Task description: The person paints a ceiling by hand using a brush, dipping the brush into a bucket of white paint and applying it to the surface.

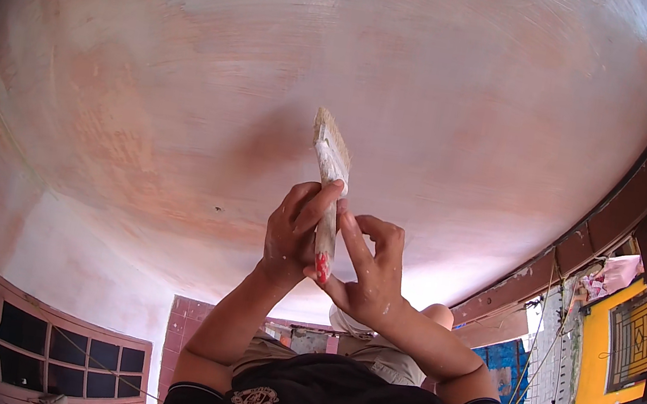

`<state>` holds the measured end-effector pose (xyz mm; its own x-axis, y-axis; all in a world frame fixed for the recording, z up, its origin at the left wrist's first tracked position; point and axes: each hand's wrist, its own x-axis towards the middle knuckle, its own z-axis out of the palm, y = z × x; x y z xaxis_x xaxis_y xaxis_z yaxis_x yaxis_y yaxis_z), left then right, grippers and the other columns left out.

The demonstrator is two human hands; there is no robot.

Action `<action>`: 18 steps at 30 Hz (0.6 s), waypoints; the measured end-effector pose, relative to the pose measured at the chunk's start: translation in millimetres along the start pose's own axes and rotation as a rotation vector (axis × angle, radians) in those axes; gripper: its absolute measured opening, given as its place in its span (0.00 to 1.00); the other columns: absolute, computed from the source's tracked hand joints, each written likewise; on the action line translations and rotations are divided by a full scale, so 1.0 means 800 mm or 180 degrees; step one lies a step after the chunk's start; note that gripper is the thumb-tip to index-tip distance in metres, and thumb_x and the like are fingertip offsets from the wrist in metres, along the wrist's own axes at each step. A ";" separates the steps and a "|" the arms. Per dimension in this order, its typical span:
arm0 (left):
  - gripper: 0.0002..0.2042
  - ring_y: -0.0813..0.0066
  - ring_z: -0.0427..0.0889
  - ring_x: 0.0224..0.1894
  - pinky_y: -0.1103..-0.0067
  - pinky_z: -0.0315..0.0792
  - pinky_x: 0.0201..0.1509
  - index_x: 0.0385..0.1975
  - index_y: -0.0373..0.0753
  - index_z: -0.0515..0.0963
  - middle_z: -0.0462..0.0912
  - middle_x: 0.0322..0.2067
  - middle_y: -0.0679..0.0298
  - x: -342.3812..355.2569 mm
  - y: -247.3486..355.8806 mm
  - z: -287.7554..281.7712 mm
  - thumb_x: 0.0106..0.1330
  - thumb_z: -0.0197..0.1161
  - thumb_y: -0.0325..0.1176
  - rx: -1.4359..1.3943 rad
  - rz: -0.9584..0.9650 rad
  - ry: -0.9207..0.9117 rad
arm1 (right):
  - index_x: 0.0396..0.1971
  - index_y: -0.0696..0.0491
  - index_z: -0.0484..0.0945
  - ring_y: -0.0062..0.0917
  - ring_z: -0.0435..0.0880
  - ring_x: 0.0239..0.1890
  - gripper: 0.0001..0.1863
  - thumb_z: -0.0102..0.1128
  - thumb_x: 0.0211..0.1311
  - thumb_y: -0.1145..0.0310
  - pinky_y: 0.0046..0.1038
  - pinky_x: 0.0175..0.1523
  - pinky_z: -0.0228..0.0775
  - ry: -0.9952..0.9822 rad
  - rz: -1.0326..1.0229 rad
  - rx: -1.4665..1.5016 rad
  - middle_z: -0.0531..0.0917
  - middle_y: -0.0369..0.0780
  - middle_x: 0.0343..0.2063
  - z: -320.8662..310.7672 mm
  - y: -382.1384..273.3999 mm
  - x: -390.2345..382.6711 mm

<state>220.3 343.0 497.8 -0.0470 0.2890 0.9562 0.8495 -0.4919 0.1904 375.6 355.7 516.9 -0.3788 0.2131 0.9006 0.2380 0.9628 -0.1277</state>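
A paintbrush with pale bristles and a worn handle tipped in red stands out against the streaky pinkish-white ceiling. My left hand is closed on its handle, thumb lying near the ferrule. On the other side, my right hand touches the same handle with fingertips and thumb, holding it loosely, its other fingers bent. White flecks of paint dot my right hand. Whether the bristles touch the ceiling is unclear; they appear apart from it, with a soft shadow to their left.
A pink-framed window with a thin line across it is at lower left. At right run a brown beam, dangling cords and dark latticework. Beyond are a yellow wall with a grilled window, hanging pink cloth and blue sheeting.
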 end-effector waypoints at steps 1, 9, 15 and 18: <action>0.21 0.61 0.85 0.37 0.70 0.82 0.36 0.58 0.37 0.76 0.81 0.41 0.55 0.011 -0.004 -0.007 0.65 0.68 0.26 0.0063 -0.0020 0.0015 | 0.68 0.52 0.72 0.31 0.78 0.44 0.41 0.77 0.56 0.54 0.38 0.50 0.64 0.0055 -0.0092 0.0223 0.78 0.42 0.45 -0.001 0.003 -0.014; 0.13 0.75 0.81 0.38 0.77 0.78 0.42 0.58 0.33 0.72 0.79 0.45 0.56 0.101 -0.050 -0.057 0.77 0.56 0.26 -0.1266 -0.0396 0.0490 | 0.65 0.59 0.72 0.31 0.80 0.40 0.30 0.69 0.65 0.70 0.29 0.44 0.75 -0.0646 0.0746 0.0507 0.79 0.47 0.42 0.013 0.082 -0.137; 0.14 0.79 0.80 0.35 0.79 0.77 0.41 0.58 0.33 0.73 0.82 0.36 0.62 0.145 -0.091 -0.070 0.79 0.57 0.32 -0.2017 -0.0675 0.0276 | 0.60 0.58 0.77 0.26 0.80 0.38 0.18 0.60 0.74 0.69 0.27 0.38 0.73 -0.0703 0.2143 0.0605 0.78 0.43 0.40 0.024 0.133 -0.224; 0.14 0.80 0.78 0.34 0.82 0.74 0.40 0.57 0.31 0.74 0.83 0.36 0.63 0.145 -0.117 -0.099 0.79 0.59 0.33 -0.1570 -0.0803 0.0463 | 0.59 0.59 0.79 0.25 0.80 0.38 0.17 0.59 0.75 0.68 0.25 0.37 0.72 -0.0698 0.2259 0.0567 0.78 0.42 0.39 0.019 0.145 -0.252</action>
<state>93.5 357.3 608.9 -0.3180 0.3483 0.8818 0.4584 -0.7576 0.4646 465.8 427.1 313.8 -0.3622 0.8010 0.4767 0.3497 0.5908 -0.7271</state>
